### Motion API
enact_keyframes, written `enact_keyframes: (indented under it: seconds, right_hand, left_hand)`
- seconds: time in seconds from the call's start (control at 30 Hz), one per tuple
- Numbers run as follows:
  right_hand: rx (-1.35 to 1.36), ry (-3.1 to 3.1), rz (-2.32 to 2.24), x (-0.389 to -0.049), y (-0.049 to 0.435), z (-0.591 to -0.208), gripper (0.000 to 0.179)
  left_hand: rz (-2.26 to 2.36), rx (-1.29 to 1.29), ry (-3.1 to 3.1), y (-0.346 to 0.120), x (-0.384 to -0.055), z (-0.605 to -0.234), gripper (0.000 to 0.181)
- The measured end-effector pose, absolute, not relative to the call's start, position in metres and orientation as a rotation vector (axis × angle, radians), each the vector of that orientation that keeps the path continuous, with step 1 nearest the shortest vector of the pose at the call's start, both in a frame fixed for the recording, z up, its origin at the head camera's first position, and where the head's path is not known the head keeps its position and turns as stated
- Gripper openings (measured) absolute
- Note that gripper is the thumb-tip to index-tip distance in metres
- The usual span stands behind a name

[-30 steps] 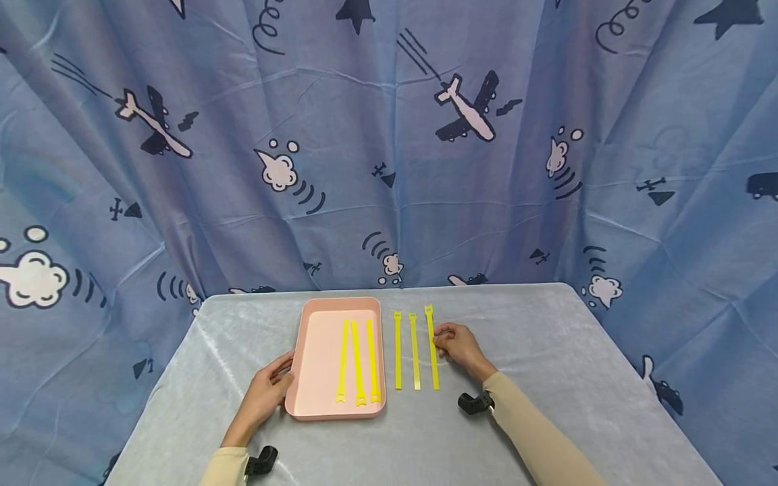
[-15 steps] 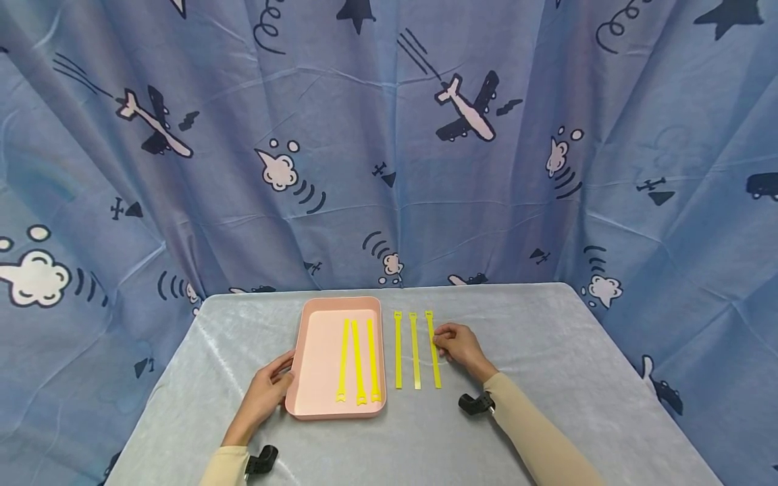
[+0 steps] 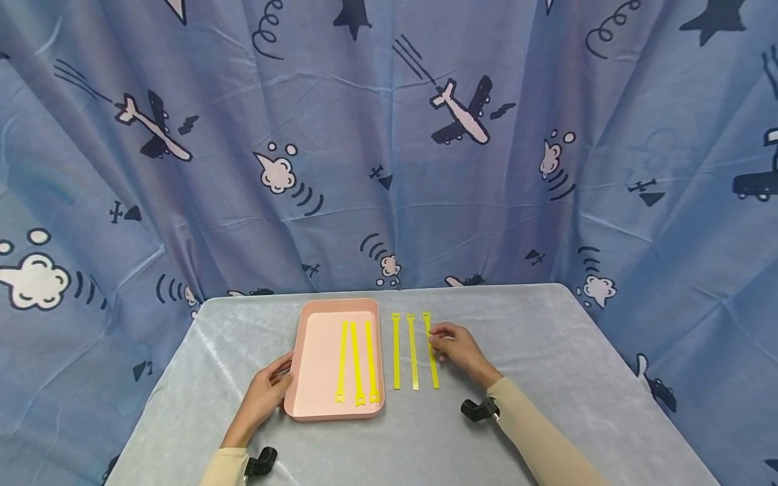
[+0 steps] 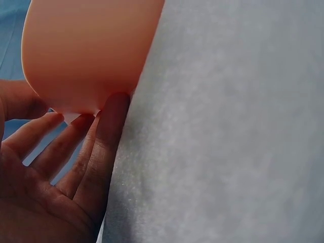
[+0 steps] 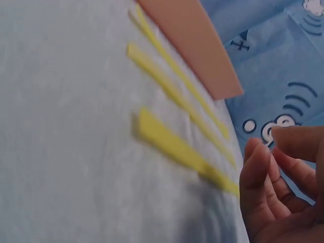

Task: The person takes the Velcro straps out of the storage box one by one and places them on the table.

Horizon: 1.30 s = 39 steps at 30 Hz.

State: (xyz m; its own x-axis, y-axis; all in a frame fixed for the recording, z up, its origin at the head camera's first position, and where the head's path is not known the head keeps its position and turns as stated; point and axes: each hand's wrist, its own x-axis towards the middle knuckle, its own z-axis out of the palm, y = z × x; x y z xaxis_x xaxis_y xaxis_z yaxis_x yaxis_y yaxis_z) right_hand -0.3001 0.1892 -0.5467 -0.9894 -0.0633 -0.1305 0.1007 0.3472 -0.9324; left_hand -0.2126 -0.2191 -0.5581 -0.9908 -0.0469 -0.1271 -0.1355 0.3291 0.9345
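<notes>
In the head view my left hand [image 3: 263, 398] touches the left side of a pink tray [image 3: 313, 413] with nearly straight fingers. The left wrist view shows its fingertips [image 4: 115, 109] against the tray's outer wall [image 4: 96, 45]. My right hand [image 3: 462, 351] is over the rightmost yellow cable tie [image 3: 434, 374], partly covering it. In the right wrist view the thumb and fingers of the right hand [image 5: 283, 187] are loosely bent, holding nothing, just above that cable tie [image 5: 172, 147]. Two more cable ties, a middle one [image 3: 414, 358] and a left one [image 3: 396, 358], lie parallel beside it.
Three yellow cable ties, one of them the middle cable tie [image 3: 356, 364], lie inside the tray with their heads toward me. A grey cloth [image 3: 340, 452] covers the table. Behind it hangs a blue patterned curtain [image 3: 340, 223].
The rightmost cable tie has slid slightly toward me, its head now level with its neighbours'. My right fingers have since lifted off it. The left hand and tray stay put.
</notes>
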Motion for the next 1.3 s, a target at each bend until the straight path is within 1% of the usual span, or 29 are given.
enact_keyframes:
  seconds: [0.2,0.37,0.5,0.7,1.07,1.3]
  right_hand:
    - [-0.049,2.391,-1.773,-0.291,0.177,-0.534,0.028]
    - [-0.083,2.395,-1.765,-0.285,0.167,-0.526,0.025]
    - [-0.120,2.390,-1.764,-0.280,0.158,-0.521,0.025]
    - [-0.154,2.356,-1.787,-0.275,0.145,-0.517,0.029]
    - [-0.209,2.286,-1.840,-0.272,0.127,-0.517,0.029]
    - [-0.224,2.254,-1.889,-0.267,0.111,-0.511,0.032]
  left_hand:
    - [1.776,-0.185,2.486,-0.219,-0.213,-0.559,0.049]
    - [1.771,-0.175,2.497,-0.219,-0.213,-0.558,0.049]
    - [1.770,-0.174,2.494,-0.220,-0.213,-0.559,0.049]
    - [1.766,-0.167,2.505,-0.219,-0.212,-0.560,0.049]
    - [1.776,-0.168,2.498,-0.219,-0.212,-0.561,0.049]
    - [1.776,-0.171,2.506,-0.219,-0.213,-0.562,0.049]
